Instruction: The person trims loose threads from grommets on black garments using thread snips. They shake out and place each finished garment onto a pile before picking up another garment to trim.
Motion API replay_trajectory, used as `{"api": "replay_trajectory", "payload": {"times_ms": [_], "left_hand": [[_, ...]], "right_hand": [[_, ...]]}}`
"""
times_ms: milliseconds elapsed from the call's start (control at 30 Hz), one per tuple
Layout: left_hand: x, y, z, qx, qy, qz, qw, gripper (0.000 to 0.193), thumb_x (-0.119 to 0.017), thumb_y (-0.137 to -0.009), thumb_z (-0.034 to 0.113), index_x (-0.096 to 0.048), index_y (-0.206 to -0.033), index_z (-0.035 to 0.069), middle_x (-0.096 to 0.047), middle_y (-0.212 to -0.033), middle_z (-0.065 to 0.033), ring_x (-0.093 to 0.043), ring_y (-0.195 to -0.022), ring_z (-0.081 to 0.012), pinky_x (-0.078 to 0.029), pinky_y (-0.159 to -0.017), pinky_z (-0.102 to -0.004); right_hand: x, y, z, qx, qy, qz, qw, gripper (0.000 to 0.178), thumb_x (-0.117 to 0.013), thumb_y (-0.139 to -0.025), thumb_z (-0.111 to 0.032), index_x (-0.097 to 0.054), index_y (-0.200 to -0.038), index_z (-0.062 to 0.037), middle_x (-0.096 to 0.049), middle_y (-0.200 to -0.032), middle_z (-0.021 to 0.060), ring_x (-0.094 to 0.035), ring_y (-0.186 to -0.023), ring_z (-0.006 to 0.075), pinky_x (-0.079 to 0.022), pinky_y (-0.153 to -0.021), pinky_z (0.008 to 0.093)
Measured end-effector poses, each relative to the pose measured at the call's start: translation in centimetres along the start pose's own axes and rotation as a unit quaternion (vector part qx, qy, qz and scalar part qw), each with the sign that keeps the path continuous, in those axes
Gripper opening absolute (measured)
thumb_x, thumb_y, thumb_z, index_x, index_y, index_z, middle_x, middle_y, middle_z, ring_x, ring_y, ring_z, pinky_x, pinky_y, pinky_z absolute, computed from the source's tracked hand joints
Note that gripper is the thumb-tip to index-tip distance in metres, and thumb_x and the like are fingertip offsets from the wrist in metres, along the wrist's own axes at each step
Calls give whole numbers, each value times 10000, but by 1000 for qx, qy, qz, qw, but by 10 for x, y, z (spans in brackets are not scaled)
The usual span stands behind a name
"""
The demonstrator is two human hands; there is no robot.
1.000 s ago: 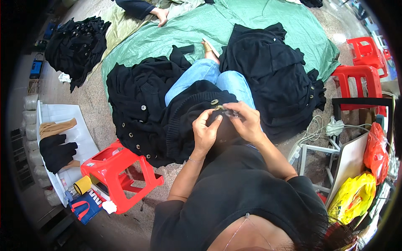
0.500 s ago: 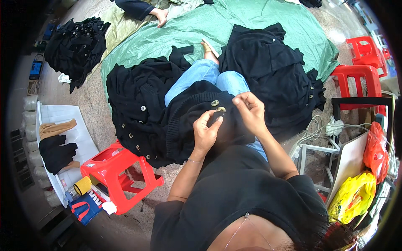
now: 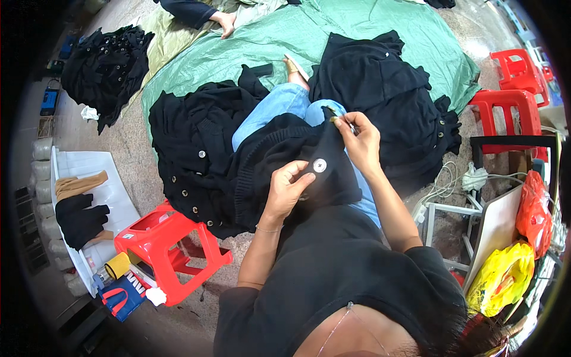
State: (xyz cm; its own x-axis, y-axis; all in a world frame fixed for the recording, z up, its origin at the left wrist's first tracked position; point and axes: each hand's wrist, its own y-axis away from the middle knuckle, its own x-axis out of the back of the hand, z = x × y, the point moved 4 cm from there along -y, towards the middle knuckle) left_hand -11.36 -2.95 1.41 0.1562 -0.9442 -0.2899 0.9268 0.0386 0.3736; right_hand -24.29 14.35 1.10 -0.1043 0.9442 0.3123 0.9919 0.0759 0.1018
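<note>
A black knitted garment with a ribbed edge [image 3: 253, 157] lies across my lap. My left hand [image 3: 288, 189] pinches its cloth beside a round pale button [image 3: 320, 165]. Higher and to the right, my right hand [image 3: 361, 140] is closed on the garment's edge, pulling it up into a peak, with another button [image 3: 333, 118] at its fingertips. Whether the right fingers also hold something small cannot be made out. More black buttoned garments [image 3: 196, 122] are heaped against my left leg, and a further black pile [image 3: 380, 83] lies to the right.
A green sheet [image 3: 262, 35] covers the floor ahead; another person's foot [image 3: 225, 25] rests at its far edge. Red stools stand at left [image 3: 172, 250] and right [image 3: 508, 116]. A white tray [image 3: 125, 184] is at left, a yellow bag [image 3: 505, 279] at right, another black pile [image 3: 107, 71] far left.
My right hand has risen slightly and now grips the garment's edge, lifting it. The cloth between my hands is stretched, and a pale button shows beside my left fingertips.
</note>
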Motion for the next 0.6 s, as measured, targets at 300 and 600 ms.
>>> {"api": "replay_trajectory", "payload": {"times_ms": [300, 600], "left_hand": [[-7, -2, 8, -43, 70, 45, 996, 196, -697, -925, 15, -661, -1106, -49, -693, -976, -26, -620, -848, -53, -514, -747, -200], [-16, -3, 0, -117, 24, 138, 983, 126, -740, -878, -23, -696, -997, -23, -688, -924, 9, -593, -856, -45, -487, -767, -200]], "right_hand": [[0, 48, -35, 157, 31, -53, 986, 163, -719, -873, -75, -676, -1016, -9, -669, -877, 108, -671, -712, 204, -502, -636, 309], [-3, 86, -46, 199, 85, -18, 976, 181, -734, -891, -101, -674, -1038, -14, -690, -877, 122, -711, -684, 252, -536, -573, 327]]}}
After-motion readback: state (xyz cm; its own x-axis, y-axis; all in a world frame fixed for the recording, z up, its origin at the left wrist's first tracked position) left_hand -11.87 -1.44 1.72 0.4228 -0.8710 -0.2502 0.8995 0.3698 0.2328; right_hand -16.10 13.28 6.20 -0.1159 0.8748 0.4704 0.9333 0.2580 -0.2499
